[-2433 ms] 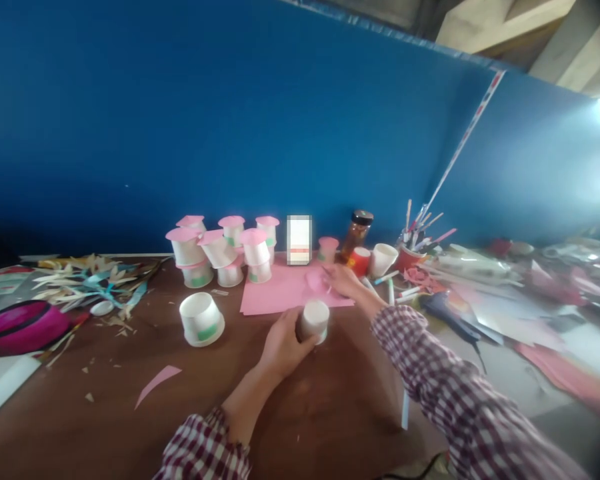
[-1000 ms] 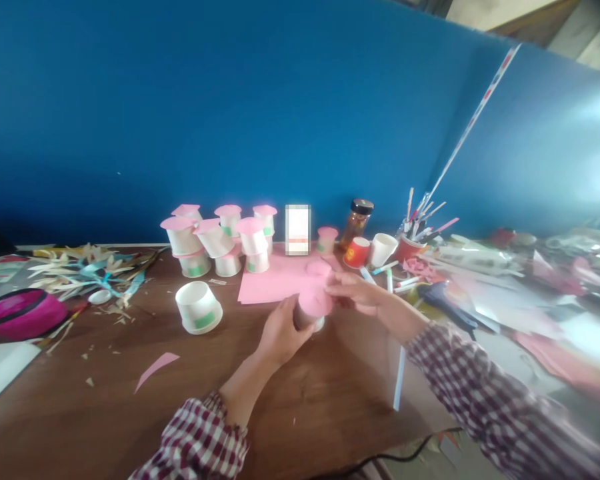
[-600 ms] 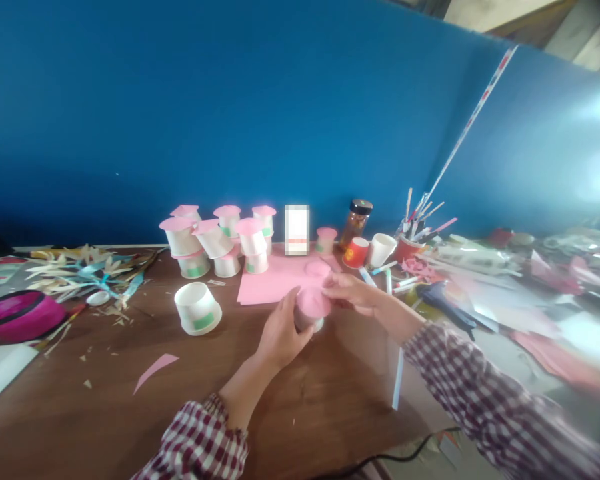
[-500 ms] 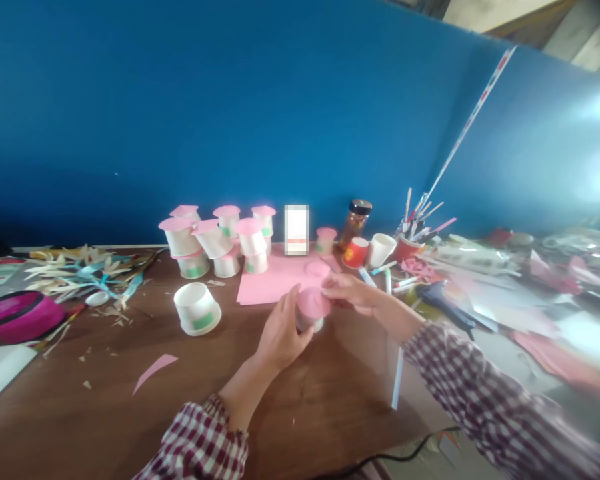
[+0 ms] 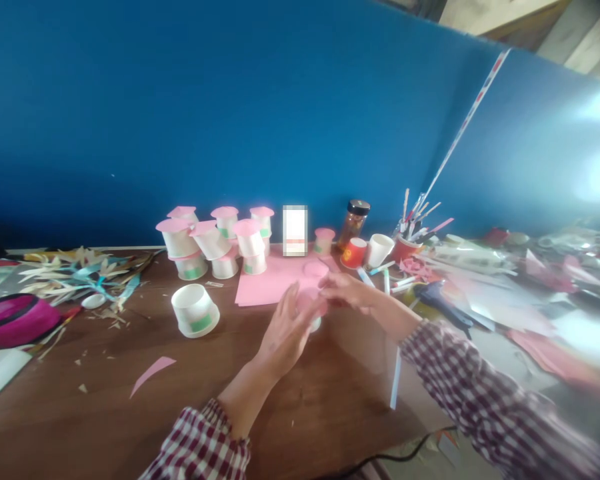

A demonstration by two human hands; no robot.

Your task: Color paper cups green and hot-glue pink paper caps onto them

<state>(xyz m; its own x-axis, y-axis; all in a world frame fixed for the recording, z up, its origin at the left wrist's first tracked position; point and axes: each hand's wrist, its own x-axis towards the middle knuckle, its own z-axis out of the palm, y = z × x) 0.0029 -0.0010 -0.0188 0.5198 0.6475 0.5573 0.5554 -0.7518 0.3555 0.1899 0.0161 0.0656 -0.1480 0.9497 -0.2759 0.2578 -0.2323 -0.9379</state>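
Observation:
In front of me stands a white paper cup (image 5: 316, 325), mostly hidden by my hands, with a pink paper disc (image 5: 307, 297) on top. My left hand (image 5: 283, 333) is closed around the cup's left side, its thumb lying over the disc. From the other side, the bent fingers of my right hand (image 5: 347, 293) pinch at the disc's right edge. Just beyond is another pink disc (image 5: 315, 269), over the pink paper sheets (image 5: 263, 283). A white cup with a green patch (image 5: 193, 308) stands upside down to the left.
Stacked cups with pink tops (image 5: 207, 240) line the back left. Behind my right hand are a red cup (image 5: 354, 253), a white cup (image 5: 380, 250), a dark-lidded jar (image 5: 356, 223) and several markers (image 5: 387, 280). Paper strips (image 5: 87, 273) and a magenta container (image 5: 17, 317) lie left.
My left thumb has moved from the cup's near side up over the pink disc. My right hand stays at the disc's edge, almost unmoved. The view has shifted slightly.

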